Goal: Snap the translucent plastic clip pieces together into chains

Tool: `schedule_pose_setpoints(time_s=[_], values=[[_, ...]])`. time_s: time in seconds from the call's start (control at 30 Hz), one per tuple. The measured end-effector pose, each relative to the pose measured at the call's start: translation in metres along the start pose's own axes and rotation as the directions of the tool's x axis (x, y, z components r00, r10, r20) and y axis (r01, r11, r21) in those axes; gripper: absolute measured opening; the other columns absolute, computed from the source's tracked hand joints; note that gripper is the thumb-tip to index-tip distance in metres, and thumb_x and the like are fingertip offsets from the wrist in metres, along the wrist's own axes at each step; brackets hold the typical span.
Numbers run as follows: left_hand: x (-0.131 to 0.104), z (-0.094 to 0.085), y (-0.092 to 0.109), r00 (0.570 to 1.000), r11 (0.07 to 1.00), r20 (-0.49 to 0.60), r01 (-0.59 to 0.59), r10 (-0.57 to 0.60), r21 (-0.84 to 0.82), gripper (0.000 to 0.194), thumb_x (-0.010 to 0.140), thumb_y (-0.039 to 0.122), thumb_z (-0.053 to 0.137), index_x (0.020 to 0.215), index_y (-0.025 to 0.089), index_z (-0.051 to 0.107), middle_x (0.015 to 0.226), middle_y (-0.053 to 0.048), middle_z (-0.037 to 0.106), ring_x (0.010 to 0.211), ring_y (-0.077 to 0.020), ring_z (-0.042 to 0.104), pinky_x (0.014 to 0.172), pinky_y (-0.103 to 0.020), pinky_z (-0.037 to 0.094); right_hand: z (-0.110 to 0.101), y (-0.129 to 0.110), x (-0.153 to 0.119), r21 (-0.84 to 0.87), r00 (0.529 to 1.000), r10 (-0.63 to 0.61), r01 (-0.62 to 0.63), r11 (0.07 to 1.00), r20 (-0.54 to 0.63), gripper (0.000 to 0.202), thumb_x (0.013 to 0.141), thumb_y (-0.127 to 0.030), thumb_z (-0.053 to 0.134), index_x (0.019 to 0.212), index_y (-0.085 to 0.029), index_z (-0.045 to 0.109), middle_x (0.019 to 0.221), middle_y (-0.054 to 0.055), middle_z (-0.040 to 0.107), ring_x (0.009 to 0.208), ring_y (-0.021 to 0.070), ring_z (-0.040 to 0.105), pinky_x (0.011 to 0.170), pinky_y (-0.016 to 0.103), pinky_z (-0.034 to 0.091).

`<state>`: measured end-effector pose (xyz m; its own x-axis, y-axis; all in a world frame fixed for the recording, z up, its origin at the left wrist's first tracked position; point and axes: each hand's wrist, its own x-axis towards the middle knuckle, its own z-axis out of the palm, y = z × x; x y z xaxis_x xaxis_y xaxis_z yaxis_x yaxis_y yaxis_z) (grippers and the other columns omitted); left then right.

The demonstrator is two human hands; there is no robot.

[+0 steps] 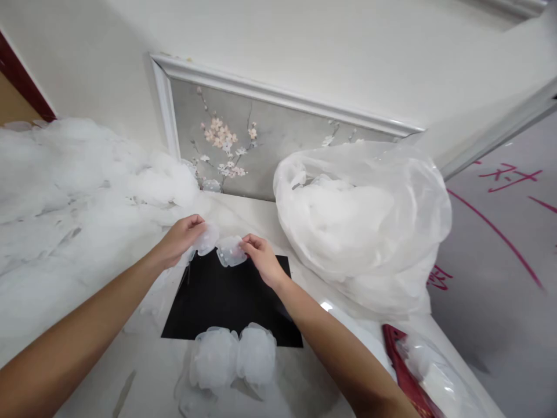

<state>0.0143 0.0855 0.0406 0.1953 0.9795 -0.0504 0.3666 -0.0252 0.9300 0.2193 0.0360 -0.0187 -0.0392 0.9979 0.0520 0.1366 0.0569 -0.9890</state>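
Above the far edge of a black sheet, my left hand pinches a translucent white fabric flower piece. My right hand pinches a second translucent white petal piece, which has small white dots. The two pieces hang side by side with a narrow gap. At the near edge of the sheet sit two fuller, stacked white petal bundles, touching each other. Fingertip details are partly hidden by the sheer material.
A large heap of sheer white pieces covers the left side. At the right stands a clear plastic bag filled with white material. A red object and a small plastic packet lie near the right edge. A wall with a framed blossom panel rises behind.
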Motion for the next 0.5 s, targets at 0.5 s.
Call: schedule_pose_setpoints(time_s=[0.5], values=[[-0.059,0.033,-0.037,0.837,0.632,0.448,0.537,-0.315,-0.559,0.044,0.091,0.053,0.053,0.117,0.019,0.063,0.108,-0.01,0.075,0.105,-0.0242,0.068,0.091,-0.037,0.053,-0.029,0.019,-0.071,0.471,0.968,0.239,-0.246,0.847,0.076,0.028,0.081,-0.042,0.067,0.1,-0.023,0.059,0.076,-0.002,0.064,0.066,0.0137,0.061,0.067,0.029,0.051]])
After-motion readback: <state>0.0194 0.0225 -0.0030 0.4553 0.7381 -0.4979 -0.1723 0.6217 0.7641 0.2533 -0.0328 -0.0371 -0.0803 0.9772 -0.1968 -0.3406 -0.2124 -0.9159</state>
